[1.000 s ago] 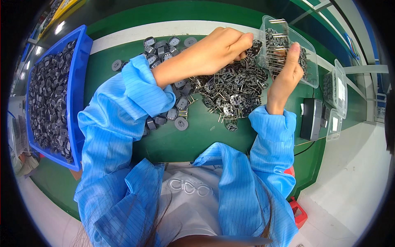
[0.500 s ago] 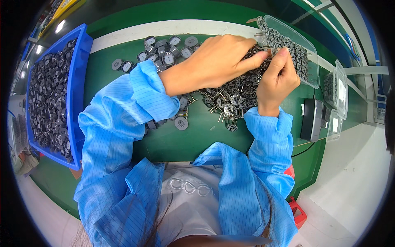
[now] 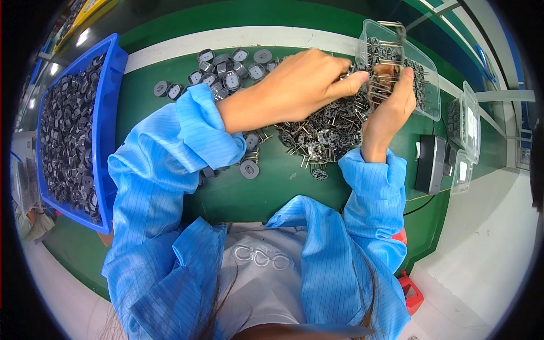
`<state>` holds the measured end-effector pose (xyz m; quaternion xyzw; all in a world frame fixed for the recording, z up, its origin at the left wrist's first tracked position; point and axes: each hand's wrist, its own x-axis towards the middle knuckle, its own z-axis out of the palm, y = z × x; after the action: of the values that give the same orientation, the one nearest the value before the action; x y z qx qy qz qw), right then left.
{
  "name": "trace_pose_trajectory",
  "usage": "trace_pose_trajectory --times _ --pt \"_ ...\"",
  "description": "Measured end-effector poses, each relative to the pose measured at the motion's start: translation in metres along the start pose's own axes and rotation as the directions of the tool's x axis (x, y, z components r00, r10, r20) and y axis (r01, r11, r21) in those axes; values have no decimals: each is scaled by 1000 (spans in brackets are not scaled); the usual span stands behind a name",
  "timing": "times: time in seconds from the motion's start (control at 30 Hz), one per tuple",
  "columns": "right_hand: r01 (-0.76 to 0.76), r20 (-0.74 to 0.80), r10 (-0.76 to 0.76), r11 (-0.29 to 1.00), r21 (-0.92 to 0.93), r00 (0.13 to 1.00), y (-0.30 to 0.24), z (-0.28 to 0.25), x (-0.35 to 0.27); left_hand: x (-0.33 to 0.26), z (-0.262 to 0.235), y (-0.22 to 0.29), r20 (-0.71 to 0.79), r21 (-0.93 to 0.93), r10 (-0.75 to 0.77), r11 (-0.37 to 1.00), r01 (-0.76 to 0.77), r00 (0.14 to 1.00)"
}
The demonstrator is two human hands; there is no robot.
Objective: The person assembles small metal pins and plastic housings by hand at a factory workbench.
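Note:
My right hand (image 3: 391, 110) is curled round a row of pronged parts (image 3: 387, 71), small dark pieces with metal pins, in front of a clear plastic box (image 3: 433, 105). More such parts fill that box in packed rows. My left hand (image 3: 303, 85) reaches across a loose pile of pronged parts (image 3: 320, 139), its thumb pointing at the row. The left fingers are bent and partly hidden; dark pieces show beside their tips, but what they hold cannot be made out. Behind the left wrist lie grey round caps (image 3: 231, 80) in a cluster.
A blue bin (image 3: 105, 141) full of dark grey caps stands at the left. At the right of the green table (image 3: 255, 201) are a black device (image 3: 429, 164) with a cable and clear containers (image 3: 469, 119). A red plastic object (image 3: 411, 293) is low at the right.
My right hand has turned and opened somewhat round the row of pronged parts, which now stands higher and further right, over the box. My left hand has hardly moved.

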<state>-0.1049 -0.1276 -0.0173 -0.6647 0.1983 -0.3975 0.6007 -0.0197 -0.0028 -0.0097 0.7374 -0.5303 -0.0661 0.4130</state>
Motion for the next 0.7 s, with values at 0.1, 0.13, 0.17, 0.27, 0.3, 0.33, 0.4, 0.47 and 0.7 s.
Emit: trace_pose_trajectory --times 0.1,0.13,0.17,0.27,0.3,0.33,0.4,0.47,0.7 --pt "289 14 -296 923 -255 955 1 5 -2 2 -6 5 41 27 -141 990 139 989" --pt "289 15 -295 923 -254 955 0 5 -4 2 -6 4 15 56 -128 990 127 992" --pt "329 28 -339 887 -324 941 -2 4 -6 2 -8 6 22 40 -170 985 169 985" --pt "423 39 -444 820 -386 895 -5 6 -8 1 -5 8 -63 102 -109 988 115 992" --pt "398 46 -414 828 -394 909 -8 6 -11 1 0 5 -126 84 -67 993 78 990" --pt "373 53 -385 836 -402 921 -10 7 -13 2 4 0 -128 85 -68 993 79 989" --pt "394 75 -401 819 -416 913 -8 8 -14 3 9 -8 -381 108 199 979 -171 903" --pt "409 89 -414 800 -439 906 -7 7 -13 2 5 0 -330 38 154 988 -150 931" --pt "121 16 -123 989 90 992 -2 10 -10 -5 7 14 -77 -117 -30 993 20 997"
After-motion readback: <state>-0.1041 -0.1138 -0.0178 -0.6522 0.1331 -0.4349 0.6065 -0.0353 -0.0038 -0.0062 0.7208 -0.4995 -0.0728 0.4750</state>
